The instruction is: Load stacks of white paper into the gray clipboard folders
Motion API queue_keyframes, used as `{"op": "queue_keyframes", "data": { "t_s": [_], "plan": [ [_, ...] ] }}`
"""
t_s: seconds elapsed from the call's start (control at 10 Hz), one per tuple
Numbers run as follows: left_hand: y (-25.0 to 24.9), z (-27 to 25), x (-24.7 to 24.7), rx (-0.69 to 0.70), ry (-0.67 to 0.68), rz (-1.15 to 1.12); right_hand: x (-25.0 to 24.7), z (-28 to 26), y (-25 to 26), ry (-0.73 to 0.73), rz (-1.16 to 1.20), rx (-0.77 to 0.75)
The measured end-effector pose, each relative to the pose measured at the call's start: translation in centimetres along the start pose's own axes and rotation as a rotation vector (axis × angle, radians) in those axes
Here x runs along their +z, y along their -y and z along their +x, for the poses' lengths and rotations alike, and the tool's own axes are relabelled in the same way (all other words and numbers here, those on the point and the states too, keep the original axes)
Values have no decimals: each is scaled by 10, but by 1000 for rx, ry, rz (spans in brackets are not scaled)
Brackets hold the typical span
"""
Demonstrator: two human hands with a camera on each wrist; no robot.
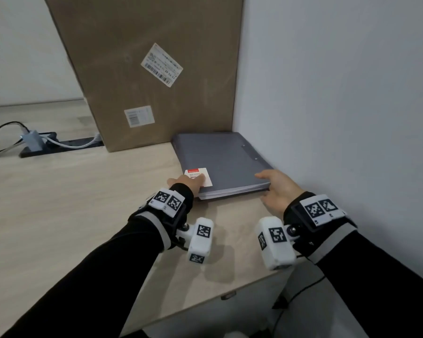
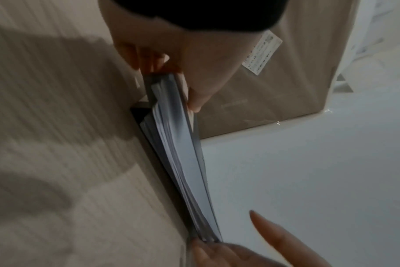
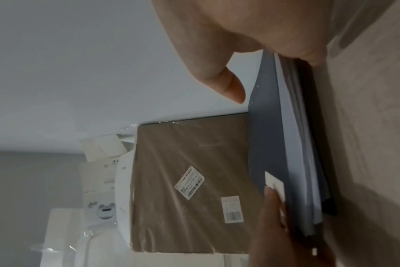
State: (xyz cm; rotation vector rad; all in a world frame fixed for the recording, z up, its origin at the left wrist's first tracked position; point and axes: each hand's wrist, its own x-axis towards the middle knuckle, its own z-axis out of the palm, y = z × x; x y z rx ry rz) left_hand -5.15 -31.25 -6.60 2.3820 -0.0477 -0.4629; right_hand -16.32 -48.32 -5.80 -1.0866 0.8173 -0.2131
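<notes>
While the left hand [image 1: 189, 182] grips the near left corner of the gray clipboard folders [image 1: 226, 159], thumb on top by the red and white label [image 1: 198, 176] and fingers underneath, the right hand [image 1: 277, 191] rests relaxed and unclenched against the near right corner, holding nothing. At least two flat, matte folders lie stacked between the hands, each stuffed with white paper [image 2: 171, 137] whose thin edges fan out. Beyond the fingertips, one smooth brown cardboard box [image 1: 154, 69] bearing two printed labels stands upright on the pale wood-grain desk [image 1: 71, 191].
</notes>
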Motion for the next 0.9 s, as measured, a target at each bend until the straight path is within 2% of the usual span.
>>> {"op": "queue_keyframes", "data": {
  "t_s": [0.1, 0.2, 0.3, 0.5, 0.6, 0.7, 0.8, 0.9],
  "plan": [
    [-1, 10, 8, -9, 23, 4, 2, 4, 8, 0, -24, 11],
    [-6, 18, 15, -6, 43, -131, 8, 10, 10, -27, -91, 3],
    [-6, 28, 16, 3, 41, -170, 13, 20, 11, -45, -79, 25],
    [1, 38, 12, 2, 39, 38, 21, 32, 14, -9, -26, 49],
    [9, 44, 14, 60, 28, 139, 21, 56, 9, 53, 55, 67],
    [9, 40, 12, 57, 34, 109, 11, 89, -4, 59, 90, 44],
    [10, 36, 6, 73, 62, -24, 16, 57, 4, -25, 72, 2],
    [20, 39, -8, 59, 24, -203, 12, 47, 10, -80, -3, -97]
  ]
}}
